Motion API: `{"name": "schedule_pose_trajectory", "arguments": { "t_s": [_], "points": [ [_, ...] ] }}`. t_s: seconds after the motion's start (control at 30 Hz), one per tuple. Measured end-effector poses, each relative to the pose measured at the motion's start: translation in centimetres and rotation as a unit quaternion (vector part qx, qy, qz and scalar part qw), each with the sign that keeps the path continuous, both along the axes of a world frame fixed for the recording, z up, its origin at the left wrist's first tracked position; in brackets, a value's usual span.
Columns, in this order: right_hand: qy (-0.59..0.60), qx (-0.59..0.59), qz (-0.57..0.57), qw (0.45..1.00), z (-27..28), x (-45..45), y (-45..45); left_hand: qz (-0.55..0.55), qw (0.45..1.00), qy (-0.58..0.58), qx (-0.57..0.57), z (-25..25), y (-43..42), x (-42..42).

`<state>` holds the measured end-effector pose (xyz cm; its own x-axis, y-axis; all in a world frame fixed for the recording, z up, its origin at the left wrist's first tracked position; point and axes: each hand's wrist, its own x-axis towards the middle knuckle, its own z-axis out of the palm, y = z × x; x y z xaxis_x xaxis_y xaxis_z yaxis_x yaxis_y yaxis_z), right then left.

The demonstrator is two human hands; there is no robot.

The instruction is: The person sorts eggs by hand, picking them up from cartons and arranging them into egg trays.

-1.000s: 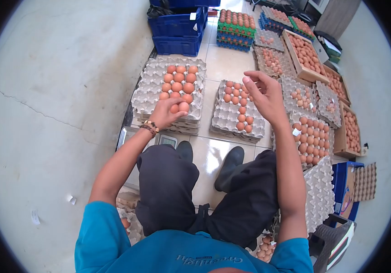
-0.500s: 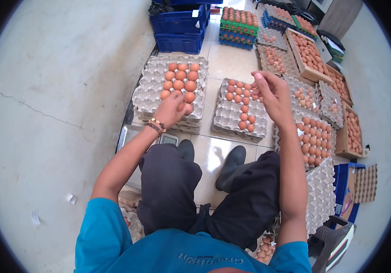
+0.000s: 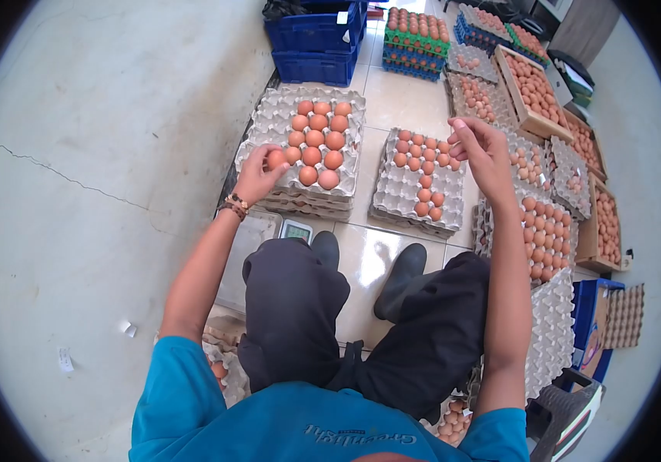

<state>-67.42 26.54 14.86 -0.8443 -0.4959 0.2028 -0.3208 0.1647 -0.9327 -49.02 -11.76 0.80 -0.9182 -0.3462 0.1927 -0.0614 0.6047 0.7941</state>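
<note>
Well, a smooth reddish-brown egg (image 3: pixel 276 159) lies right at the left hand's (image 3: pixel 254 176) fingertips, seemingly pinched, over the left part of a stacked grey pulp tray (image 3: pixel 266 123). It is just beside the seated brown eggs (image 3: pixel 313 138); its long axis (fingers partly cover it) I cannot tell. Farther off, the right hand (image 3: pixel 482 154) hovers, fingers curled, its grip unclear, near another grey tray (image 3: pixel 396 187).

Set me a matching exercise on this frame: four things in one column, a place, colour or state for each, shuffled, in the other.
1. left hand
2. crates
3. boots
4. paper scrap

A. dark, on shiny tiles
B. white, on the floor
C. around an egg at the left tray stack
D. blue, stacked

Pairs: 1-C, 2-D, 3-A, 4-B
</note>
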Motion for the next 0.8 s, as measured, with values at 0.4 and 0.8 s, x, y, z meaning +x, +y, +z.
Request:
{"name": "schedule_pose_trajectory", "arguments": {
  "t_s": [0.4, 0.8],
  "points": [
    [-0.015, -0.045, -0.024, 0.999, -0.9, -1.5, 2.0, -0.030, 0.960, 0.033, -0.277, 0.1, 3.0, 1.2],
    [-0.035, -0.062, -0.040, 0.997, -0.9, -1.7, 2.5, -0.116, 0.959, 0.075, -0.246, 0.6, 6.9, -1.5]
  ]
}}
